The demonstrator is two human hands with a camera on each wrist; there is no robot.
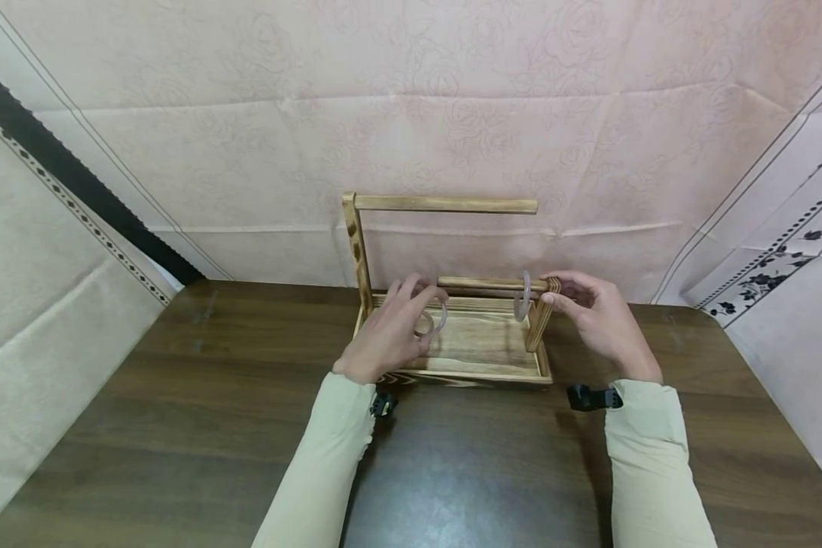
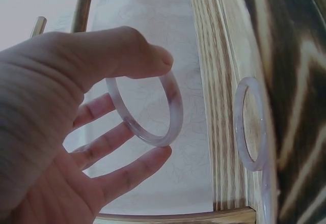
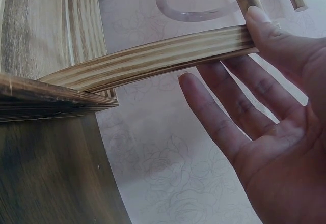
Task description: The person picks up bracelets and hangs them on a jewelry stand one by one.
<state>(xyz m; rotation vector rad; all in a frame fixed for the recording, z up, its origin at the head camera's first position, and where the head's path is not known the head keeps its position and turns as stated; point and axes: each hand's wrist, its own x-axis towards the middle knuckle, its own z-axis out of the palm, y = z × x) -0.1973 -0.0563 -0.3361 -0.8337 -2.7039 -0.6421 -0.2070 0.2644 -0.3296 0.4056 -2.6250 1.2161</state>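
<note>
My left hand [image 1: 393,331] is over the left part of a wooden tray stand [image 1: 479,377]. It pinches a pale translucent bangle [image 2: 176,107] between thumb and fingertips. Another bangle [image 2: 239,117] leans inside the tray, near its wall. My right hand [image 1: 599,316] grips the top of the short right post [image 3: 168,56], with the thumb at the joint where a rod [image 1: 479,282] meets it. A further bangle [image 1: 527,288] hangs on that rod, close to the post. The rod's left end is free.
At the left of the stand a tall post [image 1: 358,251] carries a higher bar [image 1: 445,204] with a free right end. The stand is on a dark wooden table [image 1: 246,426], near its back edge. Behind it hangs a pale patterned cloth [image 1: 452,137].
</note>
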